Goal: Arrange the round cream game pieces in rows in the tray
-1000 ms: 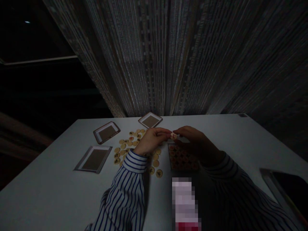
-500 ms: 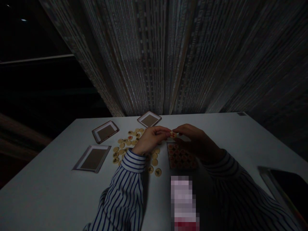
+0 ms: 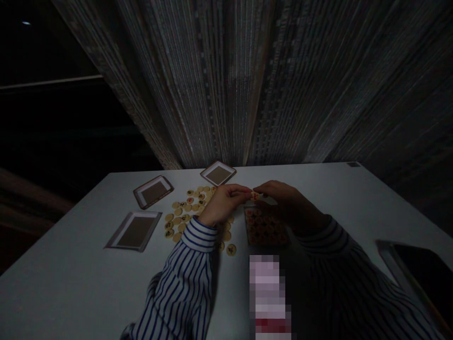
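A round xiangqi piece (image 3: 255, 195) with a red character is held up between my two hands. My left hand (image 3: 222, 204) pinches it from the left with thumb and fingers. From the right, my right hand (image 3: 288, 204) has its index finger and thumb at the piece's edge; its other fingers are partly hidden in shade. Below them lies a tray (image 3: 247, 231) with rows of red-marked pieces, partly covered by my right hand. Loose pale pieces (image 3: 169, 217) spread around and behind my left wrist, some showing dark characters.
Three shallow boxes stand on the white table (image 3: 81, 245): one at the left (image 3: 136, 231), one behind it (image 3: 153, 191), one at the back (image 3: 218, 174). A dark flat device (image 3: 421, 271) lies at the right. A blurred-out object (image 3: 267, 288) is in front.
The view has shifted slightly. Both hands stay together at the piece, and the right hand's fingers have closed in a little around its edge.
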Demonstrator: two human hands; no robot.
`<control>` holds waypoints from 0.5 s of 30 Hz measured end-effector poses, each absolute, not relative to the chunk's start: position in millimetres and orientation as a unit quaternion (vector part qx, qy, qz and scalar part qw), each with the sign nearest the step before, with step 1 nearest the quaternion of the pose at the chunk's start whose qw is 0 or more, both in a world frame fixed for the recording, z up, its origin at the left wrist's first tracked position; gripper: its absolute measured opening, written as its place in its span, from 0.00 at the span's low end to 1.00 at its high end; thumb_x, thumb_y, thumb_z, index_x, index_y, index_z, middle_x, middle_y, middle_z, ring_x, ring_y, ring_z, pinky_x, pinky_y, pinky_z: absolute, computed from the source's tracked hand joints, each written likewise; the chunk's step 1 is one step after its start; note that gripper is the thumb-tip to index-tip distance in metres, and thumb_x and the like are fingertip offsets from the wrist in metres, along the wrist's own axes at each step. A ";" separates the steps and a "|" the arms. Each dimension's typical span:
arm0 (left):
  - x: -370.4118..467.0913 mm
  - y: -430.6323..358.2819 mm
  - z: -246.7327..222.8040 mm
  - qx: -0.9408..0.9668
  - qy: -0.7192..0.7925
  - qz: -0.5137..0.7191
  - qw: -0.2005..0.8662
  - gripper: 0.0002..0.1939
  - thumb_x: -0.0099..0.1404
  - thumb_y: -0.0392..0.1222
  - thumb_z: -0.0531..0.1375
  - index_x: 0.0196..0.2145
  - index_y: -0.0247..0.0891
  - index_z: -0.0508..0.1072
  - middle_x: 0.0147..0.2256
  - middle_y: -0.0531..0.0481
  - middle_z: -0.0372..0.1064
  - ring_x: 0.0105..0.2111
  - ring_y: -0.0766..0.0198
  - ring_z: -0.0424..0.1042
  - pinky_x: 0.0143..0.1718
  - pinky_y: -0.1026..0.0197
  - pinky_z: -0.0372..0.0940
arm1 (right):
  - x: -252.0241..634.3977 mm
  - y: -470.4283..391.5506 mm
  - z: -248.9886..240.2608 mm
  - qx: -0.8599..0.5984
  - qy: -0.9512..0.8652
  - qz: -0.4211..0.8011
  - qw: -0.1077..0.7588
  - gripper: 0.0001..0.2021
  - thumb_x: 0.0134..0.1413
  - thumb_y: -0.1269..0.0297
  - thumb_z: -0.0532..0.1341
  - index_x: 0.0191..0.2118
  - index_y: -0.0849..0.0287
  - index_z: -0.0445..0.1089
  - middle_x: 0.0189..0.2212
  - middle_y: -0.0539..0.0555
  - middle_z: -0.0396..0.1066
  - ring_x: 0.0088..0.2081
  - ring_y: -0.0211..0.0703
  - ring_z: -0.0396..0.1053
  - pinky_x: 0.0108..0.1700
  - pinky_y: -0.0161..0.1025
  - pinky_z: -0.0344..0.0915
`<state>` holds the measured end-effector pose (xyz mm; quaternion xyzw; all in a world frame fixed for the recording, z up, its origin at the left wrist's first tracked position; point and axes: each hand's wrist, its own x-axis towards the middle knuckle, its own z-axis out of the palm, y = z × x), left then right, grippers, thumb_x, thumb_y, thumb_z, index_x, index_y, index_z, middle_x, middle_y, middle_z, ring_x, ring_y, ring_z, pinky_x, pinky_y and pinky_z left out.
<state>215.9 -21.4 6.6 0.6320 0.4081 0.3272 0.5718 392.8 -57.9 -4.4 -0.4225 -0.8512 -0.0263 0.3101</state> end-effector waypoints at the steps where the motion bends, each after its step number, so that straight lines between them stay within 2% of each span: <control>1: 216.8 -20.7 4.3 0.633 0.407 0.329 0.571 0.05 0.52 0.35 0.63 0.29 0.33 0.75 0.22 0.53 0.71 0.26 0.69 0.68 0.30 0.67 0.62 | 393.8 -57.2 -5.9 -0.423 -0.852 -0.030 0.306 0.12 0.55 0.63 0.56 0.42 0.63 0.68 0.32 0.57 0.71 0.33 0.41 0.67 0.35 0.40 0.64; 6: 220.7 -17.3 -7.9 0.626 0.387 0.346 0.581 0.09 0.51 0.40 0.64 0.30 0.32 0.75 0.24 0.51 0.72 0.26 0.68 0.68 0.29 0.67 0.62 | 398.0 -56.2 -8.8 -0.435 -0.855 -0.031 0.279 0.12 0.54 0.63 0.57 0.41 0.63 0.68 0.34 0.57 0.71 0.34 0.42 0.67 0.37 0.39 0.62; 15: 222.9 -19.5 -9.2 0.622 0.394 0.342 0.584 0.04 0.54 0.33 0.61 0.30 0.32 0.74 0.27 0.50 0.73 0.26 0.70 0.68 0.31 0.66 0.62 | 397.5 -57.7 -7.3 -0.458 -0.853 -0.024 0.247 0.12 0.55 0.62 0.54 0.41 0.62 0.69 0.33 0.56 0.71 0.34 0.40 0.66 0.36 0.38 0.60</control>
